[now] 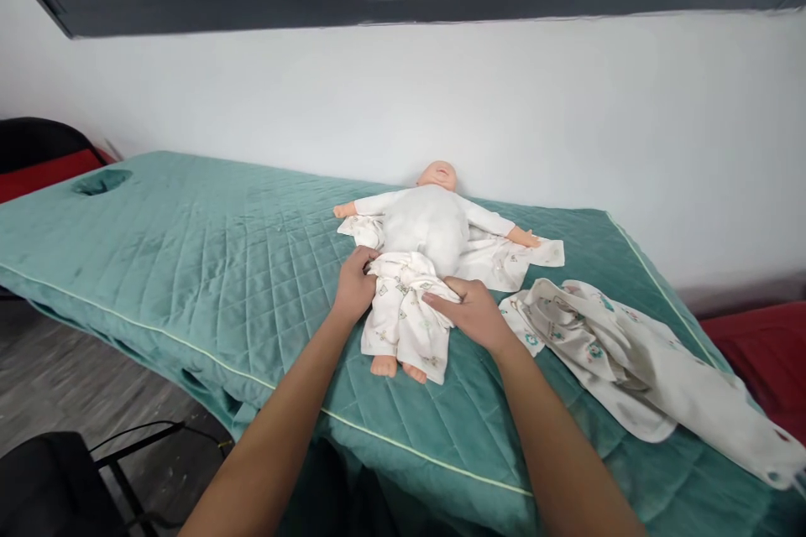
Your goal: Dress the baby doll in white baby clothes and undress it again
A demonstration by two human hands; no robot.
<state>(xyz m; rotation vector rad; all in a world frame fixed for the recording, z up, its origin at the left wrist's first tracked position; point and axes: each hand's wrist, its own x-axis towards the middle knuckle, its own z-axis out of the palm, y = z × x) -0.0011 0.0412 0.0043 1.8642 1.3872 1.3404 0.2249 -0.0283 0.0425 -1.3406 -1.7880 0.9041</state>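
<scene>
A: Where've we got the printed baby pants?
B: On doll legs, waistband below belly. L hand & R hand: fingers pinched, fabric btwn. Uneven tug might make us twist 'em.

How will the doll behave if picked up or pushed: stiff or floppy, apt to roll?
Probably squashy in the middle: the doll's white torso bulges and creases like stuffed cloth. The head is likely stiffer, going by its smooth, moulded look. It seems unlikely to roll if nudged, lying face up with both arms spread wide.
</scene>
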